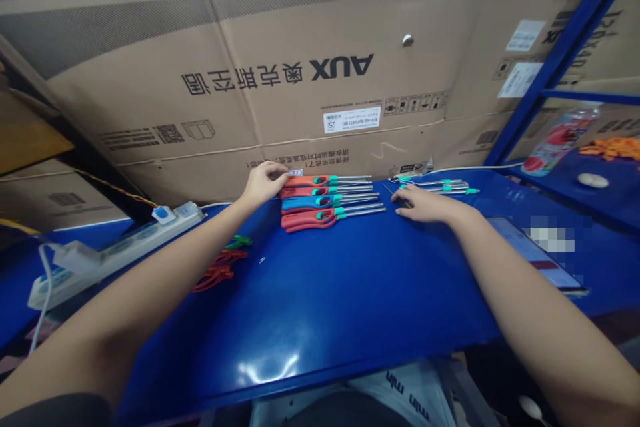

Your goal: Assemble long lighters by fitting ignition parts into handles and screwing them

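Long-nosed lighters lie in a stack of rows on the blue table, metal tubes pointing right: a red one (309,219) nearest, a blue one (306,203) behind it, and more red ones beyond. My left hand (265,185) is at the handle end of the farthest red lighter (303,181), fingers bent together by a small label (295,173); whether it grips anything is unclear. To the right, my right hand (417,204) has its fingers closed around a small, thin dark item, too small to name. Beside it lie metal tubes with teal ends (450,185).
Red handle parts (220,270) and a green one (240,241) lie left, near a white power strip (120,253). A flat screen device (535,253) is right. Cardboard (280,27) stands behind; a bottle (560,140) is beyond the blue post (550,67).
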`<state>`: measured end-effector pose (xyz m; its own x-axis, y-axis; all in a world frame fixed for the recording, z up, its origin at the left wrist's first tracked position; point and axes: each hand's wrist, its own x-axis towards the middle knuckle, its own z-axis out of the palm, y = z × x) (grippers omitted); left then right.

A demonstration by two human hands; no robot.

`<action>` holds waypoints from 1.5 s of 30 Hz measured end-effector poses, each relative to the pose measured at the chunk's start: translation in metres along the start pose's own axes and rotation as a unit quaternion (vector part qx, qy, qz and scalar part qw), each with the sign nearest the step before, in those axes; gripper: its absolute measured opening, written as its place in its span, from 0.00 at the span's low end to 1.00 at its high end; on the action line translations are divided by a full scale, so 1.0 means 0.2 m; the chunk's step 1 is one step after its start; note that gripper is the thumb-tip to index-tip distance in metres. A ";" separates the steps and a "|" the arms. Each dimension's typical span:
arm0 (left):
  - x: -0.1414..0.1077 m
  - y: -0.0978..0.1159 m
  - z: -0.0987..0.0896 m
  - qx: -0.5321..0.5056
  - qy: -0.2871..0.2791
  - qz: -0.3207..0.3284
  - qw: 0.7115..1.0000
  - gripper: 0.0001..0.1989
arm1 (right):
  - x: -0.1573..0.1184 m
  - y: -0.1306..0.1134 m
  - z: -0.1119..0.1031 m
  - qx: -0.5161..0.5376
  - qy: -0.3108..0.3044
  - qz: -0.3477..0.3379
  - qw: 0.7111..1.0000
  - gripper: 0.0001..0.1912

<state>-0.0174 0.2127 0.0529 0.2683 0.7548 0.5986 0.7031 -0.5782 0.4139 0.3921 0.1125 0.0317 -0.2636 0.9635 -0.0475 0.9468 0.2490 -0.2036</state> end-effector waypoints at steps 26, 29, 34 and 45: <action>-0.28 0.25 -0.05 0.156 -0.275 0.121 0.941 0.39 | -0.06 -0.31 0.00 0.102 0.080 -0.202 0.971 0.17; -0.29 0.24 -0.04 0.156 -0.267 0.126 0.943 0.39 | -0.09 -0.41 0.00 0.165 -0.027 -0.271 0.948 0.14; -0.32 0.29 -0.05 0.145 -0.251 0.143 0.946 0.38 | -0.09 -0.48 0.05 0.129 -0.072 -0.258 0.955 0.05; -0.55 0.46 0.00 0.148 -0.292 0.230 0.916 0.33 | -0.02 -0.46 0.14 0.121 0.025 -0.202 0.971 0.04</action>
<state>0.0170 0.0774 0.0259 0.8273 0.5392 0.1579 0.5516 -0.8328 -0.0461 0.3005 0.0836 0.0236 -0.5901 0.7966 0.1312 0.6947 0.5838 -0.4203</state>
